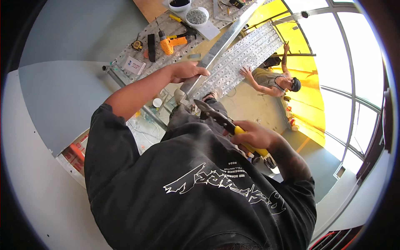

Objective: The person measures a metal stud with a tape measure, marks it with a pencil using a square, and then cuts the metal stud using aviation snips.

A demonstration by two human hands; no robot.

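Note:
My left hand (pixel 188 71) is closed around the edge of a long grey metal channel (pixel 223 43), close to its near end. The channel runs away from me toward the top of the view. In my right hand (pixel 257 136) is a pair of tin snips (pixel 216 116) with yellow handles and dark metal jaws. The jaws point up and left, just short of the channel's near end, and appear apart from it. Whether the blades are parted is hard to make out. My feet are on the perforated metal scaffold plank (pixel 246 54) below.
A second plank at left bears an orange drill (pixel 168 43), a tape measure (pixel 136 45), a white box (pixel 134 65) and a bowl of screws (pixel 196 16). A co-worker (pixel 271 81) stands lower at right, one hand on my plank. A scaffold rail (pixel 137 100) runs at left.

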